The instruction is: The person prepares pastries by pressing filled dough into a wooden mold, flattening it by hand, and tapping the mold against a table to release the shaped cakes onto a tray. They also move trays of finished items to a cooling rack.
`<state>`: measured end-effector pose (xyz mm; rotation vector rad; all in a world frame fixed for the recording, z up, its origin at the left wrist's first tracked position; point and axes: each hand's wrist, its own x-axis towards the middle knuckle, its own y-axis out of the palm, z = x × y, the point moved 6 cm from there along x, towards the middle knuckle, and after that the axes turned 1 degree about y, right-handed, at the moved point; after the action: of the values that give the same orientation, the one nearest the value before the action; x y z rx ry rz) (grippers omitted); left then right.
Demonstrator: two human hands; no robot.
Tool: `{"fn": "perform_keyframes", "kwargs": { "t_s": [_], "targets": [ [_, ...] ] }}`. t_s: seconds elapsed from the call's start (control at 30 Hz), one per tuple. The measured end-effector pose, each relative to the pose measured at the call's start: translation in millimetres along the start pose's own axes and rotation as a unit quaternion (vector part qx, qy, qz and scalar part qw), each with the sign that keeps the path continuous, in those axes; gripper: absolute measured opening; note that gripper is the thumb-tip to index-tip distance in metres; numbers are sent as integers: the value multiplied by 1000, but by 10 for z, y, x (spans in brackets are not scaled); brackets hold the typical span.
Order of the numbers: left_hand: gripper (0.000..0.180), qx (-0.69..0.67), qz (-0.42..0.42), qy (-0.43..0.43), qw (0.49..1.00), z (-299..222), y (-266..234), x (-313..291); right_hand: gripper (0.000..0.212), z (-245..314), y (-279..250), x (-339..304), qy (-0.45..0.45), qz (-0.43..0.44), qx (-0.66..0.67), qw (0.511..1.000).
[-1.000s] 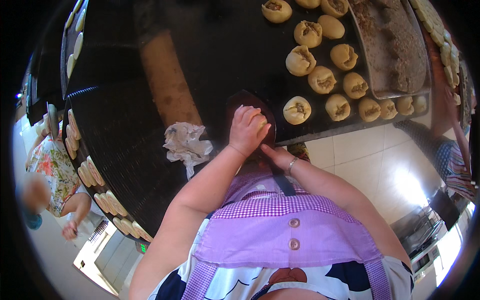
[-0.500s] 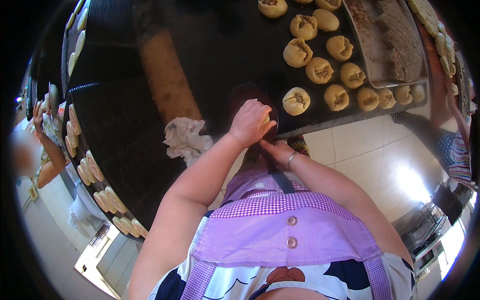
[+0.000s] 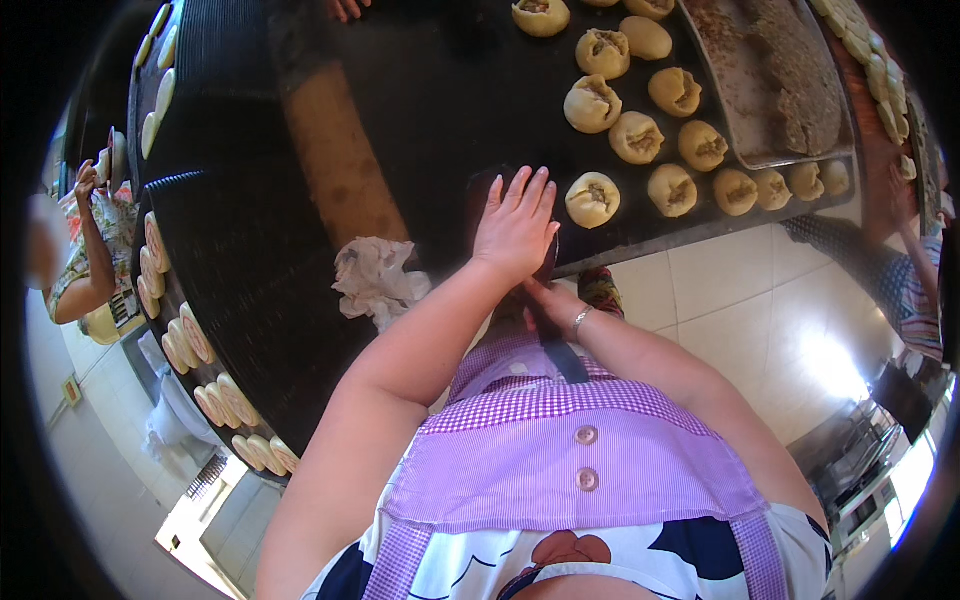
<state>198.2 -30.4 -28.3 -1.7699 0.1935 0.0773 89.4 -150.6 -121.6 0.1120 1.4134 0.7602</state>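
Observation:
My left hand [image 3: 515,228] lies flat on a dark, paddle-shaped pastry mould [image 3: 485,196], fingers stretched out and pointing away from me. The palm covers most of the mould's head, so whatever lies beneath is hidden. Under the left wrist, my right hand [image 3: 552,302] is wrapped round the mould's handle, which slants down towards my apron. Just right of the mould sits a round dough bun [image 3: 593,200] with filling showing at its gathered top. Several similar filled buns [image 3: 672,190] stand beyond it on the black table [image 3: 450,100].
A metal tray [image 3: 722,70] of brown filling stands at the far right. Left of my hands are a crumpled white plastic bag [image 3: 378,280] and a brown strip [image 3: 345,155]. Stamped round cakes [image 3: 195,335] line the left edge. Another person's hand [image 3: 348,8] shows at the top; people stand at both sides.
My left hand has gone from curled round a pale piece of dough to lying flat on the mould. Another person's hand has appeared at the top edge. The right hand stays at the handle.

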Motion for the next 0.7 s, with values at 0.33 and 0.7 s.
{"fn": "perform_keyframes", "kwargs": {
  "t_s": [0.33, 0.7],
  "targets": [
    [65, 15, 20, 16, 1000, -31, 40, -10, 63, 9, 13, 25, -34, -1, 2, 999],
    [52, 71, -1, -51, 996, 311, -118, 368, 59, 133, -44, -5, -26, -40, -69, 996]
  ]
}}
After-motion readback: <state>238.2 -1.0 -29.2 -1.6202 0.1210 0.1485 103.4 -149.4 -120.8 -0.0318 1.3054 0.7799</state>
